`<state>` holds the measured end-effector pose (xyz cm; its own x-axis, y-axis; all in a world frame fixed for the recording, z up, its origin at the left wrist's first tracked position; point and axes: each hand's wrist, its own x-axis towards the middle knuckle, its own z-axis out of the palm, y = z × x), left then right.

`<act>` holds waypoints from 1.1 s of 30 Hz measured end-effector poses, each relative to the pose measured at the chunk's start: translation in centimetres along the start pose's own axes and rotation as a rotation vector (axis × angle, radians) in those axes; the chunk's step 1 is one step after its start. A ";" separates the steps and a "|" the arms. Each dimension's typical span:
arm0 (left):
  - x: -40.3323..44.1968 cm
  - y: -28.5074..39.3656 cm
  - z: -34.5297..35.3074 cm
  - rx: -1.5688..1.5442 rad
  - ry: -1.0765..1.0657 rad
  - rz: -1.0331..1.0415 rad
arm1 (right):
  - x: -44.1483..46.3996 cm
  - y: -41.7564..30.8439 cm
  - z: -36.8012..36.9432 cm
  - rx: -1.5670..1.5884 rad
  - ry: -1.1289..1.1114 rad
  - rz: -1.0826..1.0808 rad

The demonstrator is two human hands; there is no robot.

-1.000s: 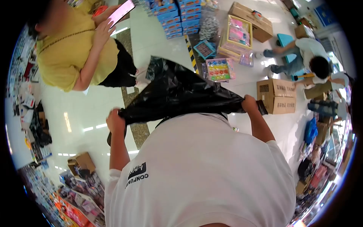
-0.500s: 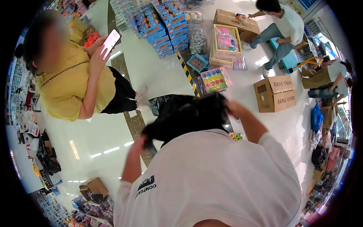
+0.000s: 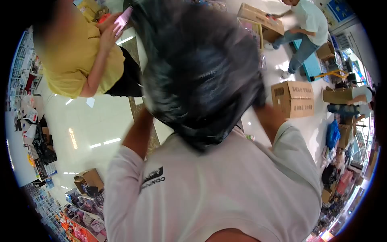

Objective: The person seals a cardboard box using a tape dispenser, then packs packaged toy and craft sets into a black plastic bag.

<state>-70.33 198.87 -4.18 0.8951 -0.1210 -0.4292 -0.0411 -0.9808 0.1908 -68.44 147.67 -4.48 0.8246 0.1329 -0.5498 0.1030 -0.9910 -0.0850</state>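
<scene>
The glossy white floor (image 3: 90, 126) carries a brown cardboard box (image 3: 293, 99); a black plastic bag (image 3: 201, 72) hides the fingers, whose state I cannot tell.

Black bag (image 3: 201, 68): I see it blurred between both forearms (image 3: 139, 135), hiding the hands.
Yellow-shirted person (image 3: 82, 60): holding a phone (image 3: 124, 19).
Carton (image 3: 293, 99): I see it on the floor (image 3: 94, 125).

Both arms (image 3: 139, 131) fwd, prob. bent

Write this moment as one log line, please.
black bag: in front of white shirt, blurred | left and right hands: hidden by bag | carton: on floor
</scene>
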 end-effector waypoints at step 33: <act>-5.4 2.2 -22.8 -0.845 0.933 0.098 | -4.8 -2.6 -29.6 1.321 0.945 -0.150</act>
<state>-65.11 200.83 18.64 0.8904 0.3048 0.3379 -0.1371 -0.5285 0.8378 -56.22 149.22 23.01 0.9312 -0.3265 0.1620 0.0978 -0.2043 -0.9740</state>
